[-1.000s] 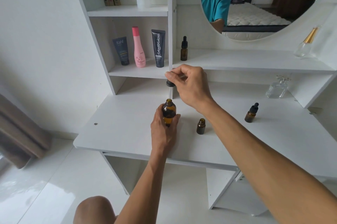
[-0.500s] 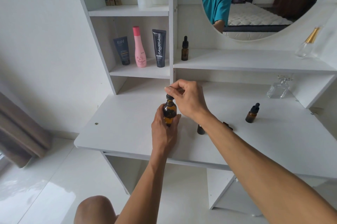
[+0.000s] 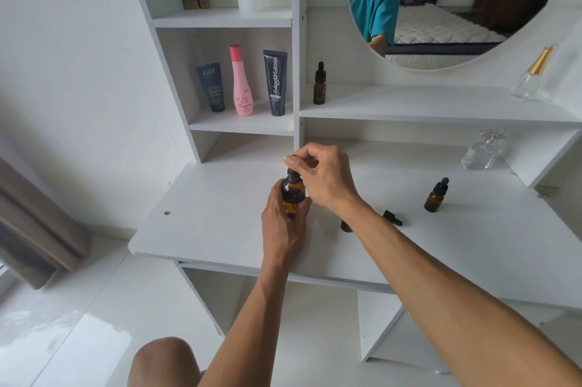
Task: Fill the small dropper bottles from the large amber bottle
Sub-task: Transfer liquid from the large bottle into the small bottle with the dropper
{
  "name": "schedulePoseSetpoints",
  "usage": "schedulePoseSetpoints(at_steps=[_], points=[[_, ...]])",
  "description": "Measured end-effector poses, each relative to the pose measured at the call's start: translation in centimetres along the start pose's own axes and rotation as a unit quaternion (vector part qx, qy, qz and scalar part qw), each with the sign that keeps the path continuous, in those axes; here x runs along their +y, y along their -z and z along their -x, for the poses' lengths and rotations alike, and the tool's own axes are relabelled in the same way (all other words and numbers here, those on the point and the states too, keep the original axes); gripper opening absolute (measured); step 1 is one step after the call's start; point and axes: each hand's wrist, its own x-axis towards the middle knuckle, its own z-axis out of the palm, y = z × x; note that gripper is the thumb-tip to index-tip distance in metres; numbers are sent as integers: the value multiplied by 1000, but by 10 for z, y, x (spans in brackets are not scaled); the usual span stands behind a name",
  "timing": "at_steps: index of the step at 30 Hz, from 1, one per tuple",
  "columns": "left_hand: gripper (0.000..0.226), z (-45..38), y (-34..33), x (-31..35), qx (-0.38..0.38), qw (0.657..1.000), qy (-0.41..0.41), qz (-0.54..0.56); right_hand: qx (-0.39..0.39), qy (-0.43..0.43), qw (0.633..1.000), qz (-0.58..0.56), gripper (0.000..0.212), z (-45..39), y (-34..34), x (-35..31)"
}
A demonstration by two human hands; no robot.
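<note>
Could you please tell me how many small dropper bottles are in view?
3: one capped on the shelf, one capped on the desk at right, one uncapped, mostly hidden behind the right forearm.

We see the large amber bottle (image 3: pixel 293 194) upright, black dropper cap (image 3: pixel 292 173) at its neck. One small dropper bottle (image 3: pixel 346 225) stands uncapped on desk, mostly hidden; its loose dropper (image 3: pixel 392 218) lies just beside. Another capped small bottle (image 3: pixel 435 195) upright further right, a third (image 3: pixel 319 84) on shelf.
</note>
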Motion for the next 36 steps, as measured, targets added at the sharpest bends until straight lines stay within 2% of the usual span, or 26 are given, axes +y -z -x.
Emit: schedulePoseSetpoints(at_steps=[12,21,36], points=[[38,0,0,1,-2,1000,6,13,-7,6,1000,-3,18,1,3,-4],[44,-3,-3,-4,10,1000,-6,10,10,28,997,-65,14,-2,12,-20],[43,-3,-3,-3,14,1000,5,3,60,63,992,-90,12,-8,32,-44]])
